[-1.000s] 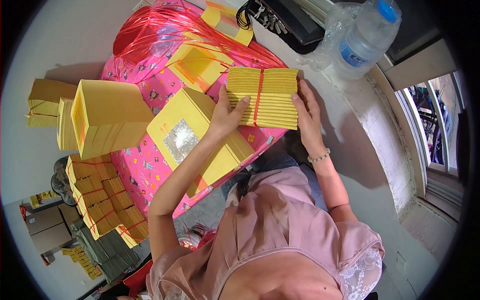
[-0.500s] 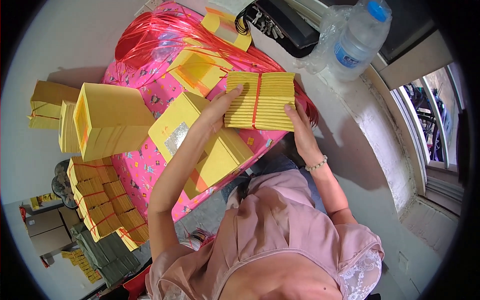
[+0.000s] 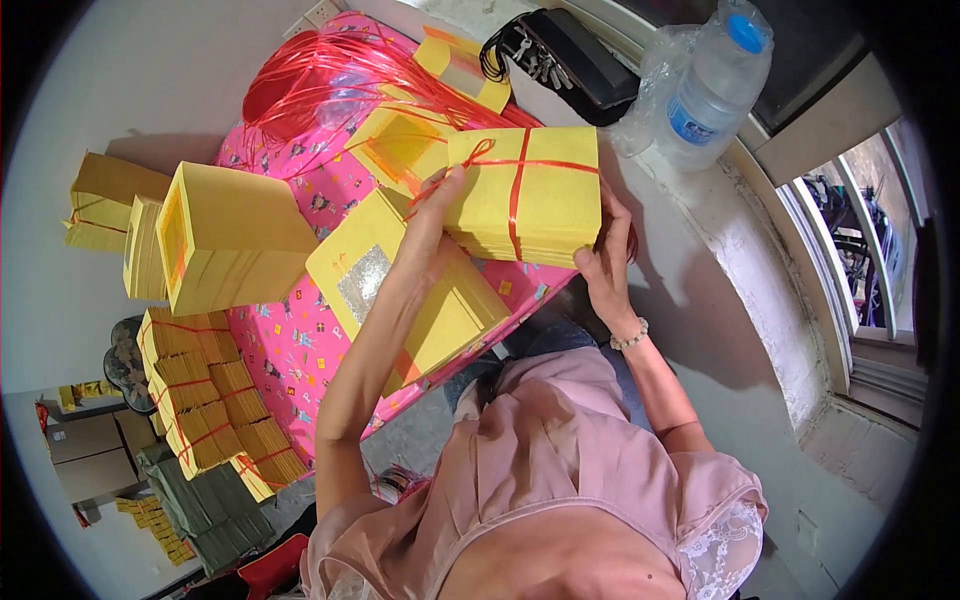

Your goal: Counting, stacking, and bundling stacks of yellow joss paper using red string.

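Both hands grip a thick bundle of yellow paper [image 3: 561, 200], tied crosswise with red plastic string and knotted near its upper left. My left hand [image 3: 436, 208] is closed on the bundle's left side, close to the knot. Around the right edge wraps my right hand [image 3: 606, 248], its thumb by the lower corner and some fingers hidden behind. The bundle is held over the near right edge of a pink patterned table cover [image 3: 315, 385]. Beneath my left forearm lies a stack of yellow paper [image 3: 450, 310] with a silver patch on top.
Loose red string [image 3: 330, 75] sprawls across the table's far end. A tall yellow paper stack [image 3: 245, 235] stands at left, above several tied bundles [image 3: 205, 395]. A black bag with keys [image 3: 575, 65] and a large water bottle [image 3: 712, 95] sit on the window ledge.
The bundle has been turned from showing its layered edge to showing its flat, cross-tied face and knot. My right hand has shifted its grip around the right edge.
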`<state>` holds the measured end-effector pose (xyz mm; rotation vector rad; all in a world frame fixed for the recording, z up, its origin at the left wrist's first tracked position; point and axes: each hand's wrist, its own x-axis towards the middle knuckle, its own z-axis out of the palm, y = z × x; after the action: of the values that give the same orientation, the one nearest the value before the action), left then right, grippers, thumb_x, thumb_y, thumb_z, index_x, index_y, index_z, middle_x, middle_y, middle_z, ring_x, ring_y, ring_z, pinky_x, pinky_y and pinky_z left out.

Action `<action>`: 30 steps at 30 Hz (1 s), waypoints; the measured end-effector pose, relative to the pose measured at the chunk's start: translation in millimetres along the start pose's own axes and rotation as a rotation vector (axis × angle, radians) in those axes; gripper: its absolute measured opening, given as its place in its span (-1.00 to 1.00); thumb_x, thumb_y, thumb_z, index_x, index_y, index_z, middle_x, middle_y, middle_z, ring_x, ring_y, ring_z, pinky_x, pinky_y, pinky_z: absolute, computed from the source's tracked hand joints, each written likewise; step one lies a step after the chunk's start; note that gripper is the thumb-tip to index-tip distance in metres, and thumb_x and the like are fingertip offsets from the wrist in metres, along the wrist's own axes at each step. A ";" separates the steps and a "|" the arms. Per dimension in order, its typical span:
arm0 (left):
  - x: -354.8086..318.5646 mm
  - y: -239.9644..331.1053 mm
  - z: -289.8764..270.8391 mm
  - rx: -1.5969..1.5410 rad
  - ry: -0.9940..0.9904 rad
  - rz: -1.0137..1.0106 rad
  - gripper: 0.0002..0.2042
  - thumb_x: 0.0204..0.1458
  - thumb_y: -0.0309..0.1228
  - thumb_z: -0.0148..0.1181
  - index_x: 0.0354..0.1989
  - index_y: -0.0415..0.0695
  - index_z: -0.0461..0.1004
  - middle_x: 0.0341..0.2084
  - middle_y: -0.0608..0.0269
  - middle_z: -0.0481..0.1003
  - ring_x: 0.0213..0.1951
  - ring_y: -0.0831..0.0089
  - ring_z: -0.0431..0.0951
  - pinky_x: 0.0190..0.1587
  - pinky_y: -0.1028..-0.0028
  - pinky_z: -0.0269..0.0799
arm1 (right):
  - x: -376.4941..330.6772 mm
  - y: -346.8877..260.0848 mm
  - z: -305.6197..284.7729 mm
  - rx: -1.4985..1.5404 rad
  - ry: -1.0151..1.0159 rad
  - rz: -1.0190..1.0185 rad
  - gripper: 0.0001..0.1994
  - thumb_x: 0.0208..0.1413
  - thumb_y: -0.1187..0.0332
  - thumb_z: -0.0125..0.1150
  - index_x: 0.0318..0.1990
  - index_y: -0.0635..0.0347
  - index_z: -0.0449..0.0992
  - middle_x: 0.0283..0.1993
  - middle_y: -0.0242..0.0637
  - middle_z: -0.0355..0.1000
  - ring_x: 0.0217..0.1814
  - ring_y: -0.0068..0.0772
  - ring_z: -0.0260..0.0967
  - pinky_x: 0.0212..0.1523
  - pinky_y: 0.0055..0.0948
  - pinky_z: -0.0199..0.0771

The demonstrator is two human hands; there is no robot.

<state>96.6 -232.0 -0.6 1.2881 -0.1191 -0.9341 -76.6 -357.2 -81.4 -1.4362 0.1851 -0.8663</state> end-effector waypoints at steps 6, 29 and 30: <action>7.5 -9.0 -12.9 -0.019 -0.115 0.138 -0.26 0.01 -0.53 0.23 0.38 -0.18 0.01 0.21 0.13 0.29 0.23 0.33 0.31 0.24 0.37 0.24 | 2.6 2.2 -5.3 -0.184 -0.050 -0.056 -0.16 0.05 0.27 0.21 0.39 0.28 -0.18 0.43 -0.08 -0.16 0.50 -0.21 -0.23 0.45 -0.24 -0.22; 4.5 -45.0 -16.4 0.673 -0.002 0.335 -0.28 0.11 -0.43 0.19 0.33 -0.39 -0.12 0.17 -0.05 0.25 0.23 0.29 0.25 0.26 0.39 0.16 | -25.0 27.8 15.2 -0.324 0.130 0.060 -0.36 0.21 0.33 0.08 0.36 0.39 -0.02 0.38 0.03 0.01 0.44 -0.05 -0.08 0.41 -0.17 -0.15; 7.3 -45.5 -18.7 0.957 0.014 0.377 -0.25 0.14 -0.41 0.17 0.35 -0.40 -0.18 0.20 -0.09 0.22 0.25 0.27 0.23 0.28 0.38 0.14 | -24.0 27.5 18.8 -0.416 0.178 0.083 -0.38 0.25 0.31 0.03 0.36 0.40 -0.04 0.39 0.05 0.00 0.45 -0.05 -0.09 0.41 -0.18 -0.17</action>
<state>87.9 -221.6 -48.5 2.0458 -0.8462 -0.5283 -70.8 -330.6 -112.1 -1.7204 0.5835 -0.9218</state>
